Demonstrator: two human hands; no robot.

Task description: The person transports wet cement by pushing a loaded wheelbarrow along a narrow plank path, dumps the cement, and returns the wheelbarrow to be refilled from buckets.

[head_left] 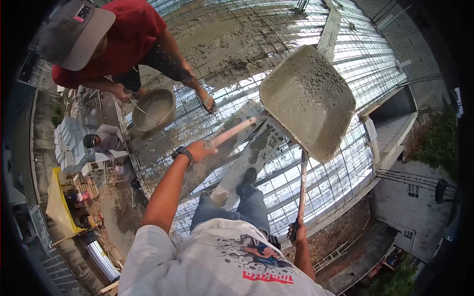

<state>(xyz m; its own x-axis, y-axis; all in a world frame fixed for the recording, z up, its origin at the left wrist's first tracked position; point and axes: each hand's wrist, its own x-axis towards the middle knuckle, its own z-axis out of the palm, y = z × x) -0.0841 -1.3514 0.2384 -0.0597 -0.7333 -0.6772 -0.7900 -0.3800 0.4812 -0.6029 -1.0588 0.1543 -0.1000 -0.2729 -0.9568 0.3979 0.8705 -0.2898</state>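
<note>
A wheelbarrow point(307, 108) stands in front of me, its tray coated with wet grey concrete and some lumpy mix at the far side. My left hand point(200, 151), with a dark watch on the wrist, is closed at the end of its left handle point(232, 131). Lower down on the right, my right hand point(296, 232) wraps round the other handle point(302, 190); something dark covers part of the fingers. To the left, a person in a red shirt point(133, 29) grips the bail of a concrete-smeared bucket point(165, 109).
Wire mesh point(331, 182) lies over shiny metal decking, with fresh concrete point(227, 39) spread at the back. I stand on a plank point(247, 160). Past the left edge, well below, are another person point(109, 138), stacked blocks point(70, 143) and a yellow tarp point(59, 204). The right edge drops off too.
</note>
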